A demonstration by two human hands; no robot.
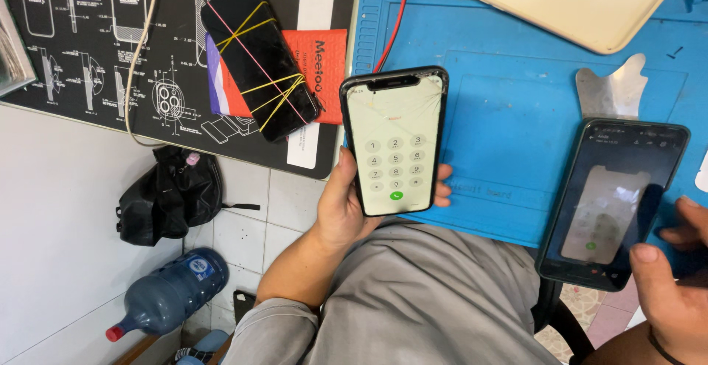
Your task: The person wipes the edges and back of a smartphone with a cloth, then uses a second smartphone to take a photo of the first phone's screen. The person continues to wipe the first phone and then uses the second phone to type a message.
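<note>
Right hand point(675, 284) cut by frame edge; cream slab point(568, 0) cropped at top.

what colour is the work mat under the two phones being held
Blue, seen in the head view; the left hand and right hand each hold a phone over it.

The left hand point(346, 203) holds a phone point(394, 140) left of a second phone point(612, 203) in the right hand point(675, 284), above a mat point(509, 99), a banded phone point(258, 55) further left.
</note>
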